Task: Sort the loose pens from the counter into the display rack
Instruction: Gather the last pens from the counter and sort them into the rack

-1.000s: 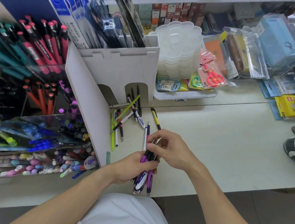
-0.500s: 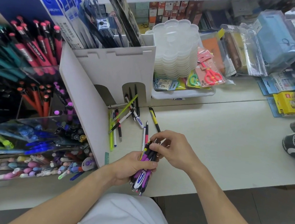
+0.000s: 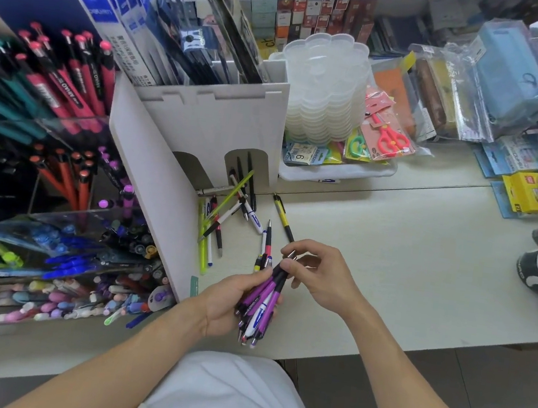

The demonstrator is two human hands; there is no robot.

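The left hand point(image 3: 229, 303) grips a bundle point(image 3: 261, 303) of mostly purple pens, with one white one among them, fingers curled round the barrels and the tips pointing down past the near edge of the desk point(image 3: 404, 269). The right hand point(image 3: 318, 278) pinches the upper ends of that bundle between thumb and fingertips, at the clicker of one pen. Compared with a second ago, the bundle sits lower in the left fist and more tightly gathered; the two pens that stood up well above it are now drawn in, and the right hand has shifted from beside the bundle to its top. Judgement: the person is squaring up or picking over the gathered pens, not yet delivering them. A short red pen point(image 3: 268, 242) and a yellow-black pen point(image 3: 283, 219) lie on the desk just beyond the hands, untouched and in the same places as before. The loose heap point(image 3: 225, 219) lies further back against the foot of the white divider point(image 3: 148, 190), unchanged. The rack point(image 3: 49, 152) stands at the left end of the desk, its clear compartments holding red, teal, orange, purple and blue pens. No held pen has reached it. Judgement: the collection is partly done, the sorting is still to come, and purple pens should go to the purple compartment in the middle tier.
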